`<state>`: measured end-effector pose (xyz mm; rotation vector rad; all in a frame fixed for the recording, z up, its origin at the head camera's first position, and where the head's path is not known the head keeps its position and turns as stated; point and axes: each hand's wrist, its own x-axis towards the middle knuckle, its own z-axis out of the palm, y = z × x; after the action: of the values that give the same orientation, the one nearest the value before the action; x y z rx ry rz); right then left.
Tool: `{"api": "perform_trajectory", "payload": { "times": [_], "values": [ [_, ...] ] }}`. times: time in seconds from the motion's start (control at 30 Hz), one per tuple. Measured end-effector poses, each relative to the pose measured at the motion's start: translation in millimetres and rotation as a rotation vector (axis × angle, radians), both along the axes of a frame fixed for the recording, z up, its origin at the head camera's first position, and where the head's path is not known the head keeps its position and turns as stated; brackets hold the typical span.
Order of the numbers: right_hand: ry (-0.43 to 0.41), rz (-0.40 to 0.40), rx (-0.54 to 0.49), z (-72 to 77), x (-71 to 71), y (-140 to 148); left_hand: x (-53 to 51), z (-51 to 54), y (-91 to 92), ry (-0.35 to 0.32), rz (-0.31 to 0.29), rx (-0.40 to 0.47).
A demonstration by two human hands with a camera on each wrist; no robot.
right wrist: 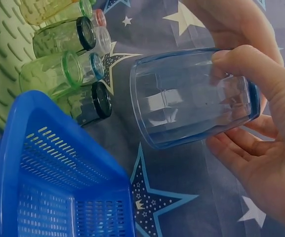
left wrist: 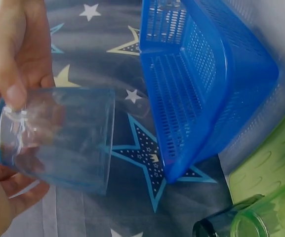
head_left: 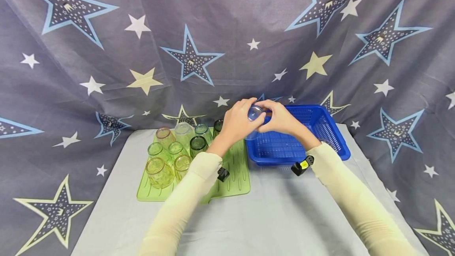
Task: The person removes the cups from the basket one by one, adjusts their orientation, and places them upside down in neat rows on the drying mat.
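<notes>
Both hands hold a clear, blue-tinted drinking glass (head_left: 255,112) in the air, between the green mat and the blue basket. It is upside down, its thick base up and its wide mouth down. My left hand (head_left: 237,121) grips it from the left near the base. On the other side my right hand (head_left: 281,119) has thumb and fingers curled round the base end. In the right wrist view the glass (right wrist: 186,98) shows faceted sides and nothing inside. The left wrist view shows the same glass (left wrist: 68,138) with fingers on both sides.
On the left, a ridged green drying mat (head_left: 239,187) bears several upturned glasses, among them a yellow glass (head_left: 159,173) and a dark glass (head_left: 198,145). A blue perforated basket (head_left: 284,160) stands on the right of the white table (head_left: 277,216). A star-patterned curtain (head_left: 220,7) hangs behind.
</notes>
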<state>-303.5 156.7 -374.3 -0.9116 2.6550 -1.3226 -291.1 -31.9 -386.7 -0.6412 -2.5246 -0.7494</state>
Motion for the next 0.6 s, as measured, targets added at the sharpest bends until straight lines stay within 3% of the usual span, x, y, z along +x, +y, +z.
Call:
{"api": "perform_trajectory", "payload": {
  "times": [0.2,0.6],
  "values": [
    [0.043,0.0,0.003,3.6,2.9,-5.2,-1.8,-1.4,5.6,-0.031,0.029,-0.028],
    [0.031,-0.017,-0.003,5.0,5.3,-9.9,-1.8,-3.0,6.7,-0.05,0.094,-0.046]
  ]
}}
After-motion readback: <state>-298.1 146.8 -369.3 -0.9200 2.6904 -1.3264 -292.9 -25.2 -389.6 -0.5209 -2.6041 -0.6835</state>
